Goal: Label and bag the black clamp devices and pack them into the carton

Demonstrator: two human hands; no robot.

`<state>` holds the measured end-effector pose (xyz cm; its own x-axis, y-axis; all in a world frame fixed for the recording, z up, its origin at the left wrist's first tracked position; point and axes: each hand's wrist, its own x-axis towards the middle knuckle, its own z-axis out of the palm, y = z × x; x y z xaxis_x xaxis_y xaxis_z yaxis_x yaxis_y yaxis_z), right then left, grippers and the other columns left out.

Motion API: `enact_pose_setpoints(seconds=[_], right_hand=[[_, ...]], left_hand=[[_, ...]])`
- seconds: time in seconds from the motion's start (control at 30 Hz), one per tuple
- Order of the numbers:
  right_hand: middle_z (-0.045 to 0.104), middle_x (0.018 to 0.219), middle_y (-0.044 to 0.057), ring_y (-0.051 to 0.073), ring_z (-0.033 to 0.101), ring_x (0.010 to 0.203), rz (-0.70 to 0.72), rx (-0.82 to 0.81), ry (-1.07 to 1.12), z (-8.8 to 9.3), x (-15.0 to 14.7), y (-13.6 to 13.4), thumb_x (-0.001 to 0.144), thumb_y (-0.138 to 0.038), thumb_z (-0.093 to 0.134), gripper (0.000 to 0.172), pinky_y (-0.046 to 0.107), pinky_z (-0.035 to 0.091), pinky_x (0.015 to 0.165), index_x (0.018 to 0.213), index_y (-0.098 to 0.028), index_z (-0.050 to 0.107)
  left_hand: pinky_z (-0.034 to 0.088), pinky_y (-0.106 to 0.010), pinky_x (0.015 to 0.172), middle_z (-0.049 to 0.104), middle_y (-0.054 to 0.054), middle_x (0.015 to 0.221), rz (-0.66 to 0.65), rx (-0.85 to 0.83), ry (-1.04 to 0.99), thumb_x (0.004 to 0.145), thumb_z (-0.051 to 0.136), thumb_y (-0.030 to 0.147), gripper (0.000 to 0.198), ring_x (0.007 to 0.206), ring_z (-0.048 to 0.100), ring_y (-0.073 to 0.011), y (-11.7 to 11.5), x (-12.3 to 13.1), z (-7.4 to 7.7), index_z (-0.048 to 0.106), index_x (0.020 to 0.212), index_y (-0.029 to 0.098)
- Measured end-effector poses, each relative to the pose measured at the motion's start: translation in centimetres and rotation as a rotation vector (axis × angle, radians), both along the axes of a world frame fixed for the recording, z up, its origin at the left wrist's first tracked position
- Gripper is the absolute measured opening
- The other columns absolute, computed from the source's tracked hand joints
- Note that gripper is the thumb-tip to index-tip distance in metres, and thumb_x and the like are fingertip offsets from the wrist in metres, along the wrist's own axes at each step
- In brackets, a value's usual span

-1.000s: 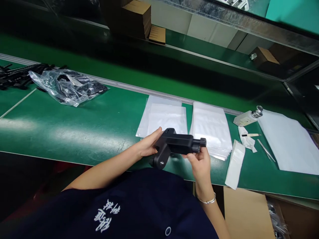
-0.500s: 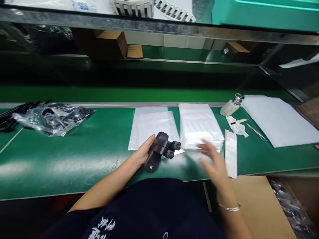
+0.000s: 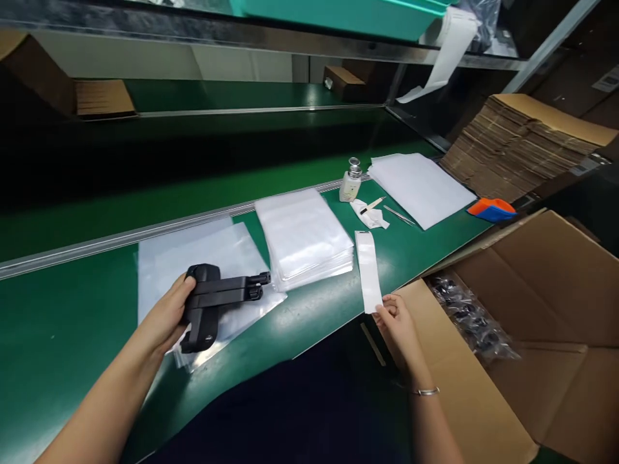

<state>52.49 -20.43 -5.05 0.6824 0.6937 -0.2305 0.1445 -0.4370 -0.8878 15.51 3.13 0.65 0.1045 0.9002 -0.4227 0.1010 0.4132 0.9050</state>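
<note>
In our left hand (image 3: 167, 317) we grip the black gadget (image 3: 220, 298) by its side, and its knobs stick out to the right, above some clear bags (image 3: 159, 270). Our right hand (image 3: 399, 325) pinches the near end of the white strip (image 3: 368, 267), which stretches away on the green table (image 3: 304, 322). Farther off, we see a little bottle (image 3: 350, 188).
</note>
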Motion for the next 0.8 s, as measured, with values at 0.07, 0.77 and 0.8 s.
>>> enact_pose_setpoints(seconds=[0.07, 0.77, 0.8], right_hand=[[0.068, 0.076, 0.002, 0.025, 0.066, 0.072, 0.017, -0.107, -0.194, 1.3, 0.6, 0.3, 0.084, -0.051, 0.06, 0.036, 0.034, 0.046, 0.066, 0.107, -0.023, 0.055], [0.065, 0.082, 0.005, 0.022, 0.06, 0.081, 0.082, 0.355, -0.392, 4.7, 2.2, 13.5, 0.083, -0.033, 0.055, 0.017, 0.033, 0.046, 0.074, 0.077, -0.019, 0.064], [0.064, 0.081, 0.003, 0.021, 0.059, 0.08, 0.116, 0.411, -0.395, 5.0, 0.6, 12.7, 0.085, -0.033, 0.055, 0.017, 0.032, 0.047, 0.074, 0.078, -0.02, 0.064]], left_hand=[[0.057, -0.037, 0.078, 0.068, -0.004, 0.103, -0.087, 0.128, 0.147, 0.074, 0.068, 0.06, 0.053, 0.1, 0.064, -0.0295, 0.5, -0.2, -0.7, 0.061, 0.109, 0.021], [0.054, -0.041, 0.089, 0.067, -0.009, 0.113, -0.331, 0.696, 0.589, 0.087, 0.047, 0.05, 0.041, 0.101, 0.065, -0.0274, -2.8, 4.3, 3.3, 0.065, 0.109, 0.021], [0.052, -0.04, 0.093, 0.068, -0.008, 0.11, -0.377, 0.714, 0.524, 0.088, 0.048, 0.049, 0.038, 0.103, 0.065, -0.0263, -3.2, 5.2, 3.4, 0.066, 0.107, 0.021]])
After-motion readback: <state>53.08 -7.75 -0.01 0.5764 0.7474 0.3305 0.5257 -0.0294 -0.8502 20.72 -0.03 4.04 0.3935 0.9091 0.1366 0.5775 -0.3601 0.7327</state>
